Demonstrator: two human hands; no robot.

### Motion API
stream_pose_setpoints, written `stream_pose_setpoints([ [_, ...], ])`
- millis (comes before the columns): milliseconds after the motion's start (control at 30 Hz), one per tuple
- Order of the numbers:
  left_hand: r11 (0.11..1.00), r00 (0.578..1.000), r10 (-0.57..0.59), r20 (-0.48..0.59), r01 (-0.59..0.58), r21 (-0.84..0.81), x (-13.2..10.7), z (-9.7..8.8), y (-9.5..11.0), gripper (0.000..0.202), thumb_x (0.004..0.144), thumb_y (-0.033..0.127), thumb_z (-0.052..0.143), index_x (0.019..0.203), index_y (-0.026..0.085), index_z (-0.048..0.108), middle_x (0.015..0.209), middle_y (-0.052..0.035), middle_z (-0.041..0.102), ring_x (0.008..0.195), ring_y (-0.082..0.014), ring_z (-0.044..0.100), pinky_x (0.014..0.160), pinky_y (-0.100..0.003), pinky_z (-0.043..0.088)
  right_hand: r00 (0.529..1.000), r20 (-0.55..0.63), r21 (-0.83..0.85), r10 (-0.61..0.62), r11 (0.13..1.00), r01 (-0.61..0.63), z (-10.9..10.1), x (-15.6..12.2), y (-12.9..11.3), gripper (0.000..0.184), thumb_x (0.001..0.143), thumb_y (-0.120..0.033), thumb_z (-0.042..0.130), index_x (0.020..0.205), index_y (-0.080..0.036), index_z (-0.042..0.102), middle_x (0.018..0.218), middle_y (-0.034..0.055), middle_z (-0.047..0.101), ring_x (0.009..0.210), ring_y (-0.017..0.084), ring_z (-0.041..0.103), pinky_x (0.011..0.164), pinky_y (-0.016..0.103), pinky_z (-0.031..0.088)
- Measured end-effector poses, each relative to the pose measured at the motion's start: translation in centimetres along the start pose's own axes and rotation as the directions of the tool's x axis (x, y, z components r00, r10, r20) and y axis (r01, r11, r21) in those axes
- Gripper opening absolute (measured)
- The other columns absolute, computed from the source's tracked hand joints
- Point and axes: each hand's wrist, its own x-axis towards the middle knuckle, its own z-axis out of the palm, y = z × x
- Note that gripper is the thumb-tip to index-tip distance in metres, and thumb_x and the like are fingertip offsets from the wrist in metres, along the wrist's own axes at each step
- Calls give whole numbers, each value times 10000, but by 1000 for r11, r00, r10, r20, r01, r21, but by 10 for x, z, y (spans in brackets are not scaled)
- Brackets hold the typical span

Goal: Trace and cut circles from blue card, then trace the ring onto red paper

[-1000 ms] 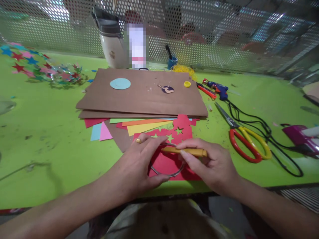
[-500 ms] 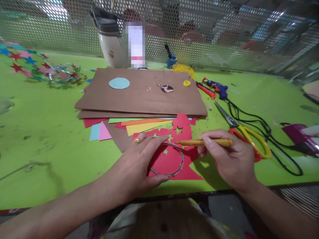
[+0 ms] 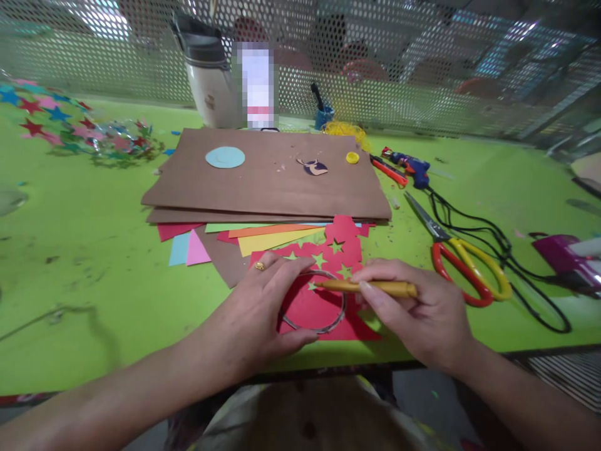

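Observation:
My left hand (image 3: 256,307) presses a thin metal ring (image 3: 328,327) flat on a red paper sheet (image 3: 345,250) with star-shaped holes, fingers curved round the ring's left side. My right hand (image 3: 417,313) pinches a yellow pencil (image 3: 375,287) held nearly level, its tip at the ring's upper inner edge. The red sheet lies at the near edge of the green table (image 3: 94,250).
Red-and-yellow scissors (image 3: 462,260), a blue glue gun (image 3: 413,168) with black cord, and a red cutter (image 3: 389,171) lie to the right. Brown card sheets (image 3: 267,181) and coloured papers sit behind. Paper stars (image 3: 56,122) at far left; a jug (image 3: 209,75) at the back.
My right hand, which had drawn away to the right with the pencil, has come back left so the tip meets the ring again. My left hand stayed put.

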Motion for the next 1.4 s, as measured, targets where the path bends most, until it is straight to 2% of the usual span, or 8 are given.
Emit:
stream_pose_setpoints([
  [167,1000,1000,-6,18,6,-10,0,0,0,718,800,398,728,1386,257,340,1291,-96,588,1205,-353,512,978,-524,463,985,113,14,-129,992,128,5,6,-4,125,861,-132,637,959,-188,691,815,3,725,677,109,654,650,212,528],
  [333,1000,1000,18,-9,-18,-13,0,2,0,734,768,360,758,1368,238,353,1255,-97,597,1166,-341,530,975,-521,467,964,138,31,-227,974,225,11,8,2,150,880,-143,631,1019,-164,684,856,32,715,744,127,652,709,242,524],
  [500,999,999,28,-28,-28,-16,0,1,2,748,758,326,760,1372,232,344,1254,-96,595,1168,-336,525,973,-514,471,958,151,43,-244,970,241,14,7,8,164,885,-140,635,1041,-129,685,858,43,700,727,114,627,696,235,507],
  [800,999,998,46,-40,-47,-13,2,3,0,737,780,367,744,1374,229,331,1250,-100,599,1136,-328,545,940,-495,492,944,156,35,-289,957,287,18,8,10,173,895,-128,618,1056,-99,673,878,62,698,751,123,616,716,247,507],
  [933,999,998,49,-46,-49,-7,2,3,-1,756,770,358,745,1383,227,322,1267,-112,593,1138,-337,545,948,-508,489,940,149,-18,-307,950,313,18,6,12,153,910,-140,596,1043,-101,661,858,69,695,740,138,612,696,266,502],
  [1267,1000,1000,9,-18,-9,-8,2,2,0,716,756,337,745,1353,217,367,1239,-111,613,1161,-370,540,942,-544,490,955,132,-179,-267,941,288,12,-1,10,112,939,-163,561,1022,-127,628,810,49,674,689,128,596,660,254,476],
  [1400,1000,1000,-8,-13,8,-8,2,2,1,726,754,361,749,1358,226,370,1249,-108,615,1192,-385,528,958,-557,482,958,143,-230,-247,933,275,9,-3,8,103,943,-157,555,1021,-142,619,842,50,682,743,133,627,699,245,488],
])
